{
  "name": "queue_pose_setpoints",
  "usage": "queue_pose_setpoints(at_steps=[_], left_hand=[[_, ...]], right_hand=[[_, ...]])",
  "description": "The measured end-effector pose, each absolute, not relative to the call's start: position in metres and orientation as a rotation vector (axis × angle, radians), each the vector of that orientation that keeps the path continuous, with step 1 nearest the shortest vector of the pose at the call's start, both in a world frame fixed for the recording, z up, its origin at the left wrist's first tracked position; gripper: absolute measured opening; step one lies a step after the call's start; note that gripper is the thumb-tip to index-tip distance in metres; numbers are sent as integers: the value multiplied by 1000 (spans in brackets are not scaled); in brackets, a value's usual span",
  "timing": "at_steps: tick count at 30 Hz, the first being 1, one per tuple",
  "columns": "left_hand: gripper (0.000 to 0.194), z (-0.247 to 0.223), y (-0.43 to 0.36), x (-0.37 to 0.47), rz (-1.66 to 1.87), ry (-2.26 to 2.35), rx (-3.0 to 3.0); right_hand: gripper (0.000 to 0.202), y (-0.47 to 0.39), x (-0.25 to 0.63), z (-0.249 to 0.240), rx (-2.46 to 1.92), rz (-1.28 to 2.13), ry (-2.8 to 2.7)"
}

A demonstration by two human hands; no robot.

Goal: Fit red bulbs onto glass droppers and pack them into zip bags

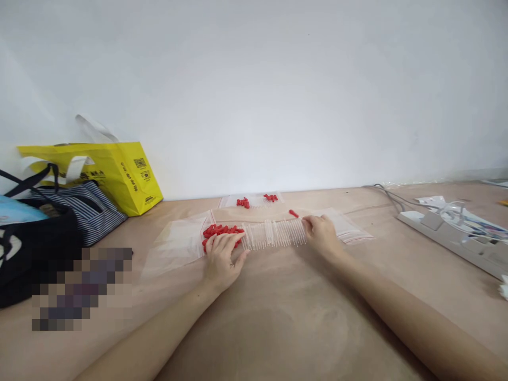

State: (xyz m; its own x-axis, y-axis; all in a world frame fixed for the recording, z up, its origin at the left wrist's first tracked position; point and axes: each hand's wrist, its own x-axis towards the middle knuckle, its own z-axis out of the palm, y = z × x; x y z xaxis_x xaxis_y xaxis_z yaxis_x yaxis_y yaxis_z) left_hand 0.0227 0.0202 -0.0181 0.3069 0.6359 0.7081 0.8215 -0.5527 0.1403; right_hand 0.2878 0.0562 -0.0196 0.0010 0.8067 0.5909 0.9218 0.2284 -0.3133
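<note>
My left hand (pixel 223 260) rests with its fingers spread over a pile of small red pieces (pixel 222 229) on a clear plastic bag (pixel 174 241). Right of the pile, a row of thin white sticks (pixel 273 234) lies side by side. At the row's right end my right hand (pixel 322 233) is closed, thumb and fingers pinched together. A single red piece (pixel 293 213) shows just beyond its fingertips; a thin stick may join it to them, too small to make out. Another clear bag (pixel 353 227) lies beside my right hand.
Farther back, a bag (pixel 256 200) carries two small red clusters. At the left are a yellow bag (pixel 138 182), a striped pouch (pixel 95 211) and a black bag (pixel 39 254). A white power strip (pixel 448 238) with cables lies at the right. A wall stands behind the table (pixel 278 328).
</note>
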Motion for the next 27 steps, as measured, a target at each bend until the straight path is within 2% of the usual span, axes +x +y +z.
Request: queue_pose_setpoints(at_steps=[5,12,19,27], left_hand=[[15,-20,25,20,-1028,-1314,-2311],[9,-20,22,22,-1007,-1343,-2292],[7,-19,20,24,-971,-1369,-2311],[7,-20,24,26,-965,-1489,-2208]], right_hand=[[22,65,312,-31,-1950,-396,-1755],[24,57,301,-32,-2128,-344,-1877],[27,58,297,-26,-2249,-269,-1855],[29,56,294,-22,-2197,-251,-1852]])
